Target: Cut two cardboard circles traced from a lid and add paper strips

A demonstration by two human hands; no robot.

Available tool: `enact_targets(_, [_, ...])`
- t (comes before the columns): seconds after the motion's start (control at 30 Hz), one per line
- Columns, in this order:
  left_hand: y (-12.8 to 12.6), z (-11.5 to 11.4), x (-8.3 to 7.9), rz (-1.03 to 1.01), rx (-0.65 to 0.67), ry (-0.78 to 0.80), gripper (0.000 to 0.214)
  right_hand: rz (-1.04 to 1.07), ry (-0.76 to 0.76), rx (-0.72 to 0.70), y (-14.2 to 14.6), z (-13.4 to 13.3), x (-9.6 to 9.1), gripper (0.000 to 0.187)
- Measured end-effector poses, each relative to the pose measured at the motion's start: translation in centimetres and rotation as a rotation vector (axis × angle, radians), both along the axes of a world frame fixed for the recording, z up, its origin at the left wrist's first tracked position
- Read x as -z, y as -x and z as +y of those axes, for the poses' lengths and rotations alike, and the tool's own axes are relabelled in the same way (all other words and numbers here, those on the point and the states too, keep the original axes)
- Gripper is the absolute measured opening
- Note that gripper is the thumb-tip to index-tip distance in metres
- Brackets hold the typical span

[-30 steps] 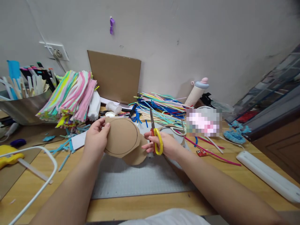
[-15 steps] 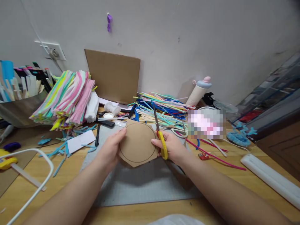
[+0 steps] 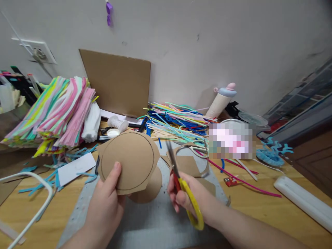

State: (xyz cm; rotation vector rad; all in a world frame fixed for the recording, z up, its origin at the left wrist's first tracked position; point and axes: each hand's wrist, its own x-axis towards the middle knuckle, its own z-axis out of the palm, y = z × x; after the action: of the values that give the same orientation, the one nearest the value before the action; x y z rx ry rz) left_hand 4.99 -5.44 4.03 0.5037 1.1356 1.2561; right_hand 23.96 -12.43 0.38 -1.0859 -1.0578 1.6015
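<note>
My left hand (image 3: pixel 107 200) is closed on the lower edge of a brown cardboard piece (image 3: pixel 129 157) with a pencilled circle on it, thumb on its face, holding it up over the grey cutting mat (image 3: pixel 155 221). A second round cardboard piece (image 3: pixel 153 186) lies on the mat behind and below it. My right hand (image 3: pixel 190 200) grips yellow-and-red-handled scissors (image 3: pixel 181 183), whose blades point up and away just right of the circle piece, not touching it.
A cardboard sheet (image 3: pixel 116 81) leans on the wall. Stacks of coloured foam strips (image 3: pixel 55 110) lie at left, a heap of coloured straws (image 3: pixel 176 121) behind the mat. Cardboard offcuts (image 3: pixel 188 162), a bottle (image 3: pixel 220 100), a white tube (image 3: pixel 302 199) and a white cable loop (image 3: pixel 38 204) surround the mat.
The cardboard piece has been turned and raised; my left hand now holds it from below. My right hand has come off the piece and drawn back with the scissors. The view has shifted.
</note>
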Motion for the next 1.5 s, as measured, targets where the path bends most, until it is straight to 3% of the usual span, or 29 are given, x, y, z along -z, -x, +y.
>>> enact_targets(0.17, [0.6,0.4,0.6,0.056,-0.051,-0.057,0.043,-0.184,0.027,-0.005,0.6,-0.3,1.0,0.071])
enact_targets(0.33, [0.8,0.3,1.2,0.211,-0.053,-0.065,0.047,-0.331,-0.054,-0.142,0.8,-0.9,-0.6,0.064])
enact_targets(0.57, [0.7,-1.3,2.8,0.195,0.228,-0.138,0.065,-0.517,-0.176,-0.082,1.0,-1.2,-0.8,0.071])
enact_targets(0.67, [0.9,-1.5,2.7,0.204,0.249,-0.129,0.078,-0.561,-0.200,-0.091,0.9,-1.2,-1.1,0.074])
enact_targets(0.83, [0.9,-1.5,2.4,0.194,0.243,-0.136,0.081,-0.580,-0.232,-0.181,0.3,-1.2,-2.2,0.067])
enact_targets(1.03, [0.9,-1.6,3.0,0.268,0.219,-0.172,0.081,-0.477,-0.279,-0.063,0.8,-1.0,-1.7,0.067])
enact_targets(1.17, [1.0,-1.8,3.4,0.296,0.214,-0.208,0.079,-0.360,-0.204,0.021,1.4,-1.2,-1.0,0.065])
enact_targets(1.5, [0.9,-2.2,3.9,0.235,0.212,-0.199,0.078,-0.250,-0.113,0.006,1.5,-1.9,-0.1,0.065])
